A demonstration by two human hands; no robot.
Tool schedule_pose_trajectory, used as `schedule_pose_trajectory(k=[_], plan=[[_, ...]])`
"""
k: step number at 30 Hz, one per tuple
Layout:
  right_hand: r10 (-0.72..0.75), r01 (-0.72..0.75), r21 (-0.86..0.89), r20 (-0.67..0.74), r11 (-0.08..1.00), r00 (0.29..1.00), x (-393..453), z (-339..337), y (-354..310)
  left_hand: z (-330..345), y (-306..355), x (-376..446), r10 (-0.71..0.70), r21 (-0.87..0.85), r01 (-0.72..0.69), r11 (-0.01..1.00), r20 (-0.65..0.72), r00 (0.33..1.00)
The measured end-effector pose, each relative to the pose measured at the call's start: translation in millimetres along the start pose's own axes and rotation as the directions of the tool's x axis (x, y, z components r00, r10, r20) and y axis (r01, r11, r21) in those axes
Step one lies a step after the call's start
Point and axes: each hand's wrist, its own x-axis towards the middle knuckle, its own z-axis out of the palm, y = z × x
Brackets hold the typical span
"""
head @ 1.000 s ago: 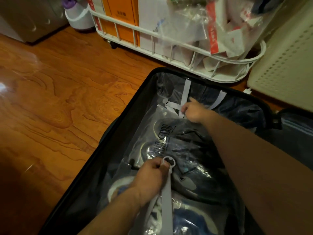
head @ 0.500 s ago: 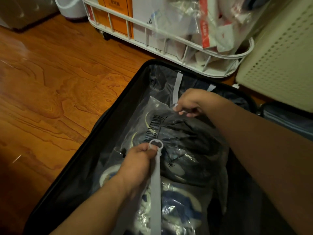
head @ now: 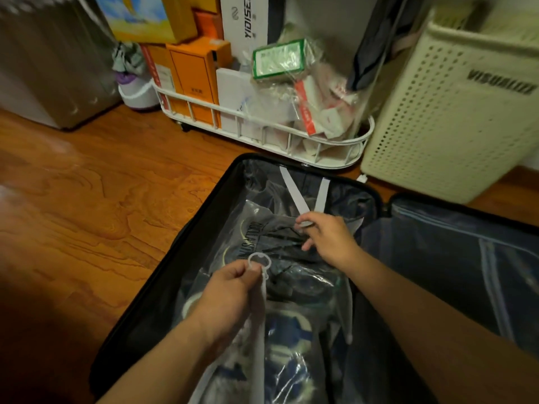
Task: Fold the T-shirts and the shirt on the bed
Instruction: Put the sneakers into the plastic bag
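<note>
An open black suitcase (head: pixel 201 217) lies on the wooden floor. Inside it are dark garments wrapped in clear plastic bags (head: pixel 271 243), one with printed lettering. My left hand (head: pixel 230 290) pinches the ring-shaped end of the near white packing strap (head: pixel 259 262). My right hand (head: pixel 326 237) grips the buckle end of the far white straps (head: pixel 296 196), which run in a V to the suitcase's back edge. The two strap ends are apart, a hand's width between them. No bed is in view.
A white wire cart (head: pixel 262 123) full of boxes and plastic packets stands just beyond the suitcase. A cream perforated hamper (head: pixel 449 118) is at the right, a grey case (head: pixel 49 62) at the far left. Wooden floor (head: pixel 87 199) spreads to the left.
My right hand pulled the far strap buckle toward me, and my left hand lifted the ring end up toward it. The view tilted up, showing more of the cart and hamper.
</note>
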Motion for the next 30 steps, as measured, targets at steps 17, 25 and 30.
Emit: schedule_pose_trajectory(k=[17,25,30], plan=[[0.17,-0.237,0.821,0.172,0.52,0.97,-43,30,-4,33,-10,62,0.055,-0.009,-0.055,0.998,-0.027,0.998],[0.236,-0.293,0.728,0.183,0.62,0.954,-44,26,-8,34,-13,65,0.156,0.124,-0.146,0.982,-0.075,0.985],[0.212,-0.327,0.749,0.249,0.577,0.945,-48,19,-3,30,-12,64,0.294,0.387,-0.268,0.882,-0.007,0.956]])
